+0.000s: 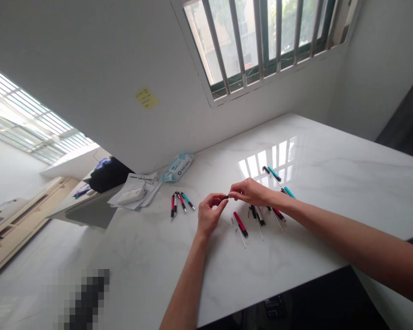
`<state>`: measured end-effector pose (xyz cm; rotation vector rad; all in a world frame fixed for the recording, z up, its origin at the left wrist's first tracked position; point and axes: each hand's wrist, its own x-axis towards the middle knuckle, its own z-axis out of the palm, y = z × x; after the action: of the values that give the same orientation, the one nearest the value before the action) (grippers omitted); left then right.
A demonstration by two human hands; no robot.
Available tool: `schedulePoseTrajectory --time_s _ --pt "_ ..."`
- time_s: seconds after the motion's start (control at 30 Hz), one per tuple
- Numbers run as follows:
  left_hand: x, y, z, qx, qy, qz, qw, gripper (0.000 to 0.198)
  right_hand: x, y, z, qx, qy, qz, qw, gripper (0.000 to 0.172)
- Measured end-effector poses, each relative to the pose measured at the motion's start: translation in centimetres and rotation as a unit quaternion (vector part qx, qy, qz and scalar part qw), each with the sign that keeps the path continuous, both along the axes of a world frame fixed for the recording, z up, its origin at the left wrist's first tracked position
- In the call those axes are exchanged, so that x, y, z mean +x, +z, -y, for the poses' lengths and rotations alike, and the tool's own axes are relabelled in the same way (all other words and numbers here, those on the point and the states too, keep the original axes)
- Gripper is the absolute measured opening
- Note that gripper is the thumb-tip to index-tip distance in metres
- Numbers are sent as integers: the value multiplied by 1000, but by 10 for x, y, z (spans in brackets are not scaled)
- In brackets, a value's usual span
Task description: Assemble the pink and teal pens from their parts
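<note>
Left hand (209,213): fingers curled, thumb and fingertips pinching a small dark piece (223,200). Right hand (249,190): thumb and forefinger closed on the other end of the same piece. The piece sits in the gap between the two hands, raised off the bench (206,270).

Technique (judgement): this looks like fine two-handed work on a pen part. Best to let the left hand steady the piece while the right does the turning or pushing, keeping both ends in line; light pressure, as a skewed start could jam or bind. Keeping the pinch low over the bench would make a dropped part easy to recover. The right forearm crosses above loose parts, so a low sweep could roll them.

Appearance: the piece is short, narrow and dark, mostly covered by fingertips; thread, hole or clip too small to tell.

Surroundings: just right of the left hand, on its near side, lies a red barrel with a black grip (240,223), a thin white refill (242,239) beside it. Below the right hand, a black barrel (260,216), partly hidden. Beyond the right forearm, a teal barrel (274,173). Left of the left hand, a loose fan of four pens (181,201), red, grey and teal with dark grips, apart from the hand.
</note>
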<state>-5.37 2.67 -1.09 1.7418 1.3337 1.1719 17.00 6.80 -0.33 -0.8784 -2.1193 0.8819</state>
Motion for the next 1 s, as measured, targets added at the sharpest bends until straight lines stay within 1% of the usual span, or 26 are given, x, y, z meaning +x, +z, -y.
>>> schedulePoseTrajectory --time_s 0.03,0.1,0.17,0.3,0.5,0.63,0.77,0.83,0.9,1.0 --pt "0 0 0 1 2 2 1000 25 0 0 0 0 3 -14 1000 18" --pt "1 0 1 2 5 5 1000 25 0 1 1 1 4 -31 1000 16" --pt "2 1 1 4 3 5 1000 25 -1 1 2 11 -4 -16 1000 13" --pt "2 3 2 3 -6 0 1000 24 0 2 2 20 -14 33 999 22" --pt "1 3 0 -5 -2 27 1000 26 3 -1 -1 39 8 13 999 13" --pt "0 0 -2 -13 -10 45 999 27 3 -1 0 55 6 47 997 18" --pt "-2 -1 -2 -32 -22 58 998 27 4 7 5 97 10 90 991 22" --pt "-2 -1 -2 -35 -28 62 997 27 4 13 7 106 12 112 988 27" --pt "-2 0 -2 -37 -33 63 997 28 4 17 9 94 15 123 988 31" --pt "0 2 -1 -46 -30 77 996 30 2 20 12 51 23 114 992 34"
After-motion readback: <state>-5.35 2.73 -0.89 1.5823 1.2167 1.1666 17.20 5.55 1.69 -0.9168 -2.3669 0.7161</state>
